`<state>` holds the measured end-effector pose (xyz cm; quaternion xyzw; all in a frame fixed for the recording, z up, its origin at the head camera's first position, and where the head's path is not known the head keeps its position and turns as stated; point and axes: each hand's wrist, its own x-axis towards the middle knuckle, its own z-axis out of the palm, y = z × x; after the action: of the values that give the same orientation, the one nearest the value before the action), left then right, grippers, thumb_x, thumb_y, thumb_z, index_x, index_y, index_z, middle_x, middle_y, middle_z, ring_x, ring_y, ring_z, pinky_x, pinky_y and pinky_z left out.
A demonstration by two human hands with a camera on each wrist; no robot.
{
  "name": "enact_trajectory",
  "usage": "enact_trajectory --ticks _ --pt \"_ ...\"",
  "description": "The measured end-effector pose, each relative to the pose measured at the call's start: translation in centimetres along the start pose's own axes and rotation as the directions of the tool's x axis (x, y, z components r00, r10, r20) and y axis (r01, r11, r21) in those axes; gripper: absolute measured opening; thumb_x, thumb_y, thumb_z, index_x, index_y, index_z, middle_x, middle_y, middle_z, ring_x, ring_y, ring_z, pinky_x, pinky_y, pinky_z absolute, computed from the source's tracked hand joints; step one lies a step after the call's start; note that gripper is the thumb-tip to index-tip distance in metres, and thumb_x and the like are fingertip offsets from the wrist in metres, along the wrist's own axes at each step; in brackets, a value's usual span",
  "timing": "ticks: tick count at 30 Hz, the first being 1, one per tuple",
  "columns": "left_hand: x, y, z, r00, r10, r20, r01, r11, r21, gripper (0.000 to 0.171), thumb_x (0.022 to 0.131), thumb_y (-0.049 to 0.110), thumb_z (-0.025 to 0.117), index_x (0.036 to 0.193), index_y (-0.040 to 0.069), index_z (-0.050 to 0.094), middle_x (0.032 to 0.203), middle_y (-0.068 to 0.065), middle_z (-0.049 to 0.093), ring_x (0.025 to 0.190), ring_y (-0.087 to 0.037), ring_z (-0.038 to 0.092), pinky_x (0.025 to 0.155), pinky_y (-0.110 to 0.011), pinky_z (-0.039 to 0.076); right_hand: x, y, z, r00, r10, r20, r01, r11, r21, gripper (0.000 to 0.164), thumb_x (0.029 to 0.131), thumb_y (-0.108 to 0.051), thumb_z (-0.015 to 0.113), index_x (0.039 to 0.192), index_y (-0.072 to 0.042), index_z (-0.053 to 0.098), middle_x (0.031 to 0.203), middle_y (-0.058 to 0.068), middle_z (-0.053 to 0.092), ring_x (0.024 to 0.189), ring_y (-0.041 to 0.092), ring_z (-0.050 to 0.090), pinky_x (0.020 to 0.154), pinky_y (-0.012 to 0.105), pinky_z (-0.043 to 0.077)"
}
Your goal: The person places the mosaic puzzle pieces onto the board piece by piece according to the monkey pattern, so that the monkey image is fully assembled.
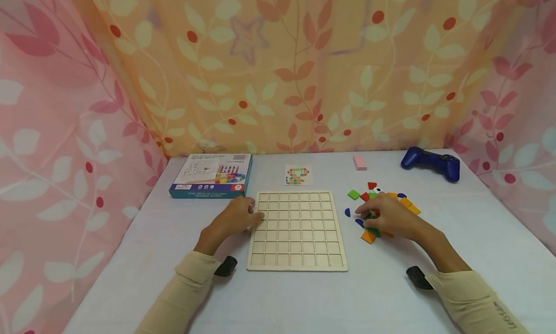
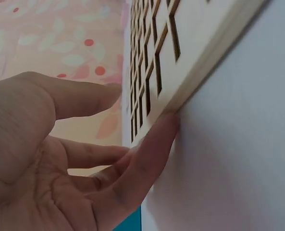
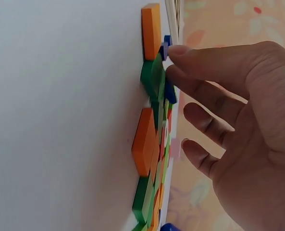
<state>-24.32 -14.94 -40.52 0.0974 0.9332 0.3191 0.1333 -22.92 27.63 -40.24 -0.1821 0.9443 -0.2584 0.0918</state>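
Note:
A pale wooden board (image 1: 299, 230) with a grid of square recesses lies flat on the table. My left hand (image 1: 236, 215) is at its left edge; in the left wrist view a fingertip (image 2: 168, 122) touches the board's side, the thumb apart from it. Over a loose heap of flat coloured pieces hovers my right hand (image 1: 393, 215), its thumb and forefinger parted. Close by those fingertips are a blue piece (image 3: 170, 91) and a green piece (image 3: 152, 79). An orange square (image 1: 368, 236) lies at the heap's near side, and a blue half-circle (image 1: 347, 212) at its left. The palm hides part of the heap.
Behind the board lies a small pattern card (image 1: 298, 175). A boxed set (image 1: 211, 175) sits at the back left. A pink block (image 1: 359, 162) and a blue game controller (image 1: 431, 163) are at the back right. Patterned curtains (image 1: 278, 73) enclose the table.

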Motion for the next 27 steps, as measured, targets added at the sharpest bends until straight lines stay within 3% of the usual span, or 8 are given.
enact_trajectory --ticks 3,5,9,14,17,22,27 --pt "0.0 0.0 -0.2 0.999 0.006 0.052 -0.004 1.000 -0.028 0.047 0.097 0.022 0.074 0.131 -0.008 0.060 0.097 -0.012 0.062 0.071 -0.020 0.065 0.062 -0.029 0.049 0.2 -0.3 0.2 1.000 0.001 0.021 -0.001 1.000 0.000 0.024 0.091 -0.016 0.080 0.115 -0.017 0.082 0.114 -0.003 0.075 0.113 0.027 0.057 0.098 0.050 0.050" --pt "-0.1 -0.1 -0.5 0.997 0.002 0.078 0.001 0.999 -0.039 0.052 0.094 0.020 0.077 0.134 -0.008 0.058 0.097 -0.010 0.060 0.073 -0.019 0.064 0.063 -0.029 0.048 0.3 -0.3 0.3 0.999 -0.007 0.031 0.007 1.000 -0.013 0.022 0.091 -0.015 0.080 0.113 -0.017 0.083 0.114 -0.002 0.075 0.114 0.029 0.058 0.102 0.056 0.049" --pt "-0.4 -0.6 -1.1 0.991 -0.013 0.137 0.029 0.992 -0.119 0.065 0.087 0.011 0.082 0.142 -0.007 0.053 0.109 -0.012 0.063 0.079 -0.019 0.066 0.072 -0.030 0.057 0.6 -0.5 0.6 0.999 0.001 0.045 0.001 1.000 -0.030 0.021 0.092 -0.018 0.081 0.113 -0.015 0.083 0.113 -0.001 0.075 0.115 0.029 0.057 0.105 0.060 0.047" --pt "-0.7 -1.0 -1.6 0.980 -0.056 0.192 0.102 0.966 -0.237 0.066 0.084 0.002 0.083 0.142 -0.003 0.053 0.118 -0.016 0.064 0.081 -0.021 0.070 0.077 -0.030 0.064 0.6 -0.5 0.8 0.999 0.022 0.050 -0.021 0.999 -0.024 0.023 0.092 -0.021 0.082 0.114 -0.015 0.082 0.114 -0.001 0.074 0.115 0.029 0.055 0.103 0.058 0.049" --pt "-0.7 -1.1 -1.6 0.979 -0.054 0.198 0.106 0.960 -0.260 0.064 0.084 0.000 0.082 0.141 -0.004 0.053 0.116 -0.017 0.064 0.081 -0.021 0.070 0.076 -0.030 0.064 0.6 -0.6 0.8 0.998 0.030 0.055 -0.029 0.999 -0.015 0.023 0.092 -0.023 0.082 0.114 -0.015 0.082 0.113 -0.001 0.073 0.115 0.028 0.055 0.102 0.057 0.050" --pt "-0.8 -0.9 -1.5 0.981 -0.058 0.185 0.106 0.960 -0.259 0.063 0.084 0.000 0.082 0.139 -0.006 0.053 0.114 -0.017 0.064 0.081 -0.021 0.068 0.077 -0.029 0.064 0.7 -0.7 0.8 0.999 0.013 0.049 -0.013 1.000 -0.006 0.023 0.092 -0.029 0.083 0.111 -0.016 0.081 0.110 -0.002 0.073 0.109 0.024 0.059 0.099 0.051 0.053" --pt "-1.0 -0.6 -1.4 0.980 -0.093 0.174 0.136 0.957 -0.255 0.060 0.085 -0.001 0.082 0.138 -0.003 0.053 0.112 -0.016 0.062 0.081 -0.022 0.068 0.074 -0.029 0.063 1.1 -1.4 0.8 1.000 -0.017 0.018 0.017 1.000 -0.007 0.025 0.093 -0.034 0.081 0.111 -0.017 0.081 0.107 -0.005 0.072 0.102 0.020 0.058 0.088 0.037 0.052"
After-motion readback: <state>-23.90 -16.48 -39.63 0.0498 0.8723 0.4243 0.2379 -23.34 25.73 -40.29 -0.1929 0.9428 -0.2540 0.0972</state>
